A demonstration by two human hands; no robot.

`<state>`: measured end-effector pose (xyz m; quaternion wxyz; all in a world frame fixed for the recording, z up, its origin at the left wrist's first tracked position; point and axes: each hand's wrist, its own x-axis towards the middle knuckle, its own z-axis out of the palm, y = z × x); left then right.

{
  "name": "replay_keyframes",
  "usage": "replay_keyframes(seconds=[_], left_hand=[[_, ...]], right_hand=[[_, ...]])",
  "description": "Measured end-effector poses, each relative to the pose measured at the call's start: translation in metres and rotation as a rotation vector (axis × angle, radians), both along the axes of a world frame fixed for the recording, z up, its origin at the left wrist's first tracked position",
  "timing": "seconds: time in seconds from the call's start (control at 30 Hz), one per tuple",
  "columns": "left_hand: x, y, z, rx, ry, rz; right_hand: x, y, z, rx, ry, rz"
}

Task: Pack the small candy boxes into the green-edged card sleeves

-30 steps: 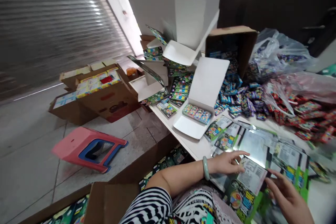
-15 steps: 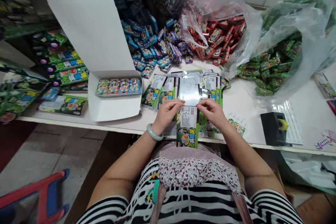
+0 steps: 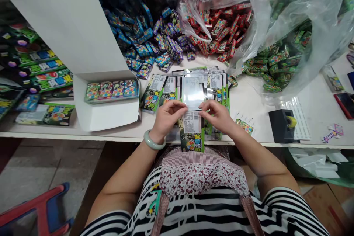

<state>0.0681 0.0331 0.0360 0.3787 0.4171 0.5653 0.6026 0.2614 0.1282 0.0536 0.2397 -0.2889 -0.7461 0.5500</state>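
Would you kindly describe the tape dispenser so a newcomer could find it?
On the white table, look right of the right hand. Near its front edge, past a small packet, the tape dispenser stands beside pale strips. Its black body and yellow roll set it apart from both.

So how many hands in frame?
2. The left hand, with the bracelet at its wrist, pinches the flat pack on its left side; the right hand pinches it on the right. No other hand shows.
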Motion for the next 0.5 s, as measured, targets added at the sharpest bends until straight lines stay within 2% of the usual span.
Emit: replay_keyframes(seconds=[0.1,0.2,0.3,0.4,0.5], left_hand=[[0.001,0.003,0.005,-0.021,-0.051,-0.044],[0.000,0.003,0.008,-0.024,-0.070,-0.123],[-0.001,0.002,0.006,-0.073,-0.126,-0.118],[-0.001,0.004,0.004,-0.114,-0.179,-0.096],[0.000,0.007,0.003,-0.091,-0.155,-0.089]], right_hand=[[-0.004,0.003,0.007,-0.116,0.033,-0.016],[-0.007,0.003,0.013,0.026,-0.058,0.036],[-0.008,-0.001,0.016,0.149,-0.127,0.044],[-0.010,-0.002,0.016,0.052,-0.131,-0.004],[-0.013,0.002,0.016,-0.030,-0.130,-0.013]])
